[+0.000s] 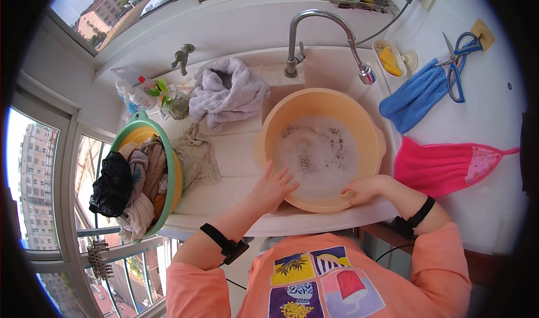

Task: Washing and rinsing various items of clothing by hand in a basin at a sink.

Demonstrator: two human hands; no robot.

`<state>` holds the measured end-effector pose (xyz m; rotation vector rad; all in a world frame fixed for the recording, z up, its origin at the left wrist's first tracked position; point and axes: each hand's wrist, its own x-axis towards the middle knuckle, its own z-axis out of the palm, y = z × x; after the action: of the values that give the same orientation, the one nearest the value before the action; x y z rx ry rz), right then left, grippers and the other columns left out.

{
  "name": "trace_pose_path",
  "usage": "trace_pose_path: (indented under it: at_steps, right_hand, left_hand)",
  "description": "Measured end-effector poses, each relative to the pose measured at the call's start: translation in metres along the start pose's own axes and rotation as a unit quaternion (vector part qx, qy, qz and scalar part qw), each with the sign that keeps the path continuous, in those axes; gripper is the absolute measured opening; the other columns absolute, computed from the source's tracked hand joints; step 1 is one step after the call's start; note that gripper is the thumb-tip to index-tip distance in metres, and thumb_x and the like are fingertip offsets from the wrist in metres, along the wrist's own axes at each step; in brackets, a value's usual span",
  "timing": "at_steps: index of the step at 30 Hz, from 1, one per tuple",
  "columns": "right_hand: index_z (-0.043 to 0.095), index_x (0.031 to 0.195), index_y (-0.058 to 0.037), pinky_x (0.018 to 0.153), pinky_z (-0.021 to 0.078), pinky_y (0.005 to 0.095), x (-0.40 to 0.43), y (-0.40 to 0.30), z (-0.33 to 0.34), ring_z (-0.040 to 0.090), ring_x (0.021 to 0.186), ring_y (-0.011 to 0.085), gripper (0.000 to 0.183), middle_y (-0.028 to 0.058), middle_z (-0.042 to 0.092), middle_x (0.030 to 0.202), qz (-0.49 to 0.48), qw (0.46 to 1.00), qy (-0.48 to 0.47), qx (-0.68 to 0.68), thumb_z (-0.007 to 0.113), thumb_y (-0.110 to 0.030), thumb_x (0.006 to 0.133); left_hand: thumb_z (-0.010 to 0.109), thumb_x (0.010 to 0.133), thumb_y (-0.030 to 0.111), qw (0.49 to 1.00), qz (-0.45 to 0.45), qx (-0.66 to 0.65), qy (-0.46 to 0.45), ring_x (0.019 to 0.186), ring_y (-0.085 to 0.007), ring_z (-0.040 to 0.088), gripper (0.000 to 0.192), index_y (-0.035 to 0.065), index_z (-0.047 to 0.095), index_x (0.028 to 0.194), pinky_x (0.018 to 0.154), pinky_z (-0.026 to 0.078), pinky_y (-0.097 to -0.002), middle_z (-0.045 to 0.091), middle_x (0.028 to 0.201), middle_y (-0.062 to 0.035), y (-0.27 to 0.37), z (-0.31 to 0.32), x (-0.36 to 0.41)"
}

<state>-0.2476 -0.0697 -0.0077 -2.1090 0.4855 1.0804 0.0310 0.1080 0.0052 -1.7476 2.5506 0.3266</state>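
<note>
An orange plastic basin (322, 97) stands in the white sink (290, 224), holding sudsy water (316, 154) with dark gaps in the foam. My left hand (274, 188) is at the basin's near left rim, fingers spread and nothing in them. At the near right rim is my right hand (363, 190), its fingers curled inward by the edge. Whether it grips the rim is hidden by the hand itself. Any item beneath the foam cannot be seen. The chrome gooseneck faucet (313, 14) arches behind the basin, its spout head (366, 74) at the far right.
Left, a green-rimmed collapsible basin (168, 183) holds piled clothes (156, 166). A damp cloth (196, 160), grey towel (229, 92) and potted plant (174, 103) lie nearby. Blue (417, 95) and pink (438, 166) hand towels, scissors (452, 61) and a soap dish (389, 59) line the right wall.
</note>
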Motion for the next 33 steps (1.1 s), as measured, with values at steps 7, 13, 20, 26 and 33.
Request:
trace_pose_path:
  at_steps: [7,13,20,26,33]
  right_hand:
    - [0.043,0.137,-0.0013,0.098,0.0427,0.0389,0.032,-0.053,0.025,0.055,0.116,0.0335,0.072,0.0234,0.056,0.126,-0.088,0.983,0.058,0.151,0.058,-0.048,0.084]
    - [0.053,0.122,-0.0055,0.087,0.0475,0.0441,0.014,-0.075,0.019,0.061,0.1,0.0356,0.044,0.0203,0.063,0.109,-0.097,0.982,0.131,0.094,0.059,-0.028,0.085]
    - [0.058,0.108,-0.0052,0.077,0.0489,0.0463,-0.059,-0.067,-0.018,0.063,0.088,0.0372,0.027,0.0202,0.065,0.093,-0.083,0.961,0.237,0.117,0.057,-0.017,0.084]
    - [0.06,0.094,-0.0065,0.068,0.0516,0.0459,-0.077,-0.065,-0.046,0.065,0.074,0.0363,0.021,0.017,0.066,0.076,-0.104,0.91,0.401,0.025,0.061,-0.022,0.08]
    - [0.059,0.089,-0.0091,0.061,0.0508,0.0448,-0.071,-0.047,-0.061,0.065,0.067,0.0337,0.019,0.0145,0.064,0.069,-0.105,0.857,0.504,-0.006,0.064,-0.024,0.077]
  left_hand:
    - [0.06,0.076,0.012,0.987,0.025,0.021,-0.155,0.087,-0.0231,0.067,0.009,0.0135,0.069,0.076,0.077,0.049,-0.039,0.068,0.079,-0.0046,-0.003,0.032,0.034]
    - [0.06,0.071,0.01,0.984,0.023,0.005,-0.176,0.077,-0.027,0.066,0.011,0.0139,0.067,0.078,0.069,0.05,-0.0394,0.068,0.077,-0.007,0.005,0.0,0.048]
    - [0.057,0.071,0.007,0.995,0.017,-0.019,-0.097,0.075,-0.0287,0.066,0.012,0.0133,0.066,0.076,0.063,0.05,-0.041,0.067,0.073,-0.0083,0.019,-0.079,0.082]
    - [0.057,0.067,0.002,0.999,0.001,-0.046,-0.015,0.073,-0.0327,0.064,0.011,0.0082,0.062,0.074,0.065,0.049,-0.0447,0.064,0.07,-0.0113,0.005,-0.114,0.099]
    - [0.055,0.06,-0.002,0.994,-0.019,-0.092,0.055,0.072,-0.0344,0.061,0.015,0.0055,0.061,0.071,0.062,0.046,-0.0436,0.061,0.068,-0.0128,0.001,-0.13,0.122]
